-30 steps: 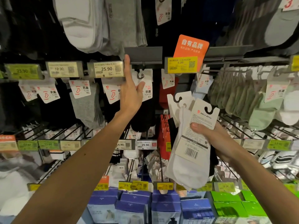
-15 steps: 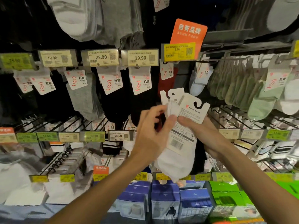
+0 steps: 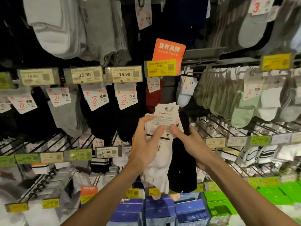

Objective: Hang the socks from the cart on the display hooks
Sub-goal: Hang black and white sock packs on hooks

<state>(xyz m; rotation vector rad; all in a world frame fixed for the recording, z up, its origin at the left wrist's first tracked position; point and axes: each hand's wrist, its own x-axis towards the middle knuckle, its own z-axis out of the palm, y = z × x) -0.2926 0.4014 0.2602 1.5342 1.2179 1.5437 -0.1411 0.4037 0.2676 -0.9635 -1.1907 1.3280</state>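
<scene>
Both hands hold a small stack of white sock packs [image 3: 160,162] with white card headers [image 3: 165,117] in front of the display, at centre. My left hand [image 3: 145,141] grips the left side of the cards, thumb on the front. From the right, my right hand [image 3: 187,141] pinches the cards with thumb on the front and fingers behind. A black sock pack [image 3: 182,168] hangs behind my right hand. The yellow 6.99 price tag [image 3: 161,67] sits straight above the stack, on the end of a display hook. The cart is out of view.
Rows of hooks carry grey, black, white and green socks [image 3: 224,95] with price tags such as 19.90 [image 3: 124,74] and 14.90 [image 3: 106,151]. An orange sign [image 3: 169,48] stands above the yellow tag. Blue boxes [image 3: 159,211] and green boxes [image 3: 226,204] line the shelf below.
My left hand came down from the upper price tag rail and took hold of the sock stack that my right hand held. Both hands now hold it, cards squared together.
</scene>
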